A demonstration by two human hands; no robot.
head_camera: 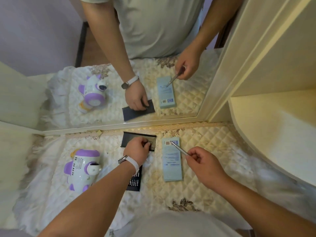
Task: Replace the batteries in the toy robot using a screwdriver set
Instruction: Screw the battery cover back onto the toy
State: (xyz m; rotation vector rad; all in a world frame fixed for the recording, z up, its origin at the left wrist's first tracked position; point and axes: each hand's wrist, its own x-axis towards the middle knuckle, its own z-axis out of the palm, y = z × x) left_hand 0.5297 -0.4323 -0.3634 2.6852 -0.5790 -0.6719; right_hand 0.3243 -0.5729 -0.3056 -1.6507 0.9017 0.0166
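Quilted cloth before the mirror carries everything. Your left hand pinches a small bit at the dark case; your right hand grips the screwdriver handle. Next, you probably fit the bit; the toy robot lies untouched at left.

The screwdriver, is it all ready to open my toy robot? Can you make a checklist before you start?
1. Screwdriver handle held in right hand: ok.
2. Bit fitted in its tip: cannot tell.
3. Left hand picking at the black case: ok, item too small to name.
4. Bit tray within reach: ok.
5. Toy robot battery cover facing up: cannot tell.
6. New batteries in sight: not ok.
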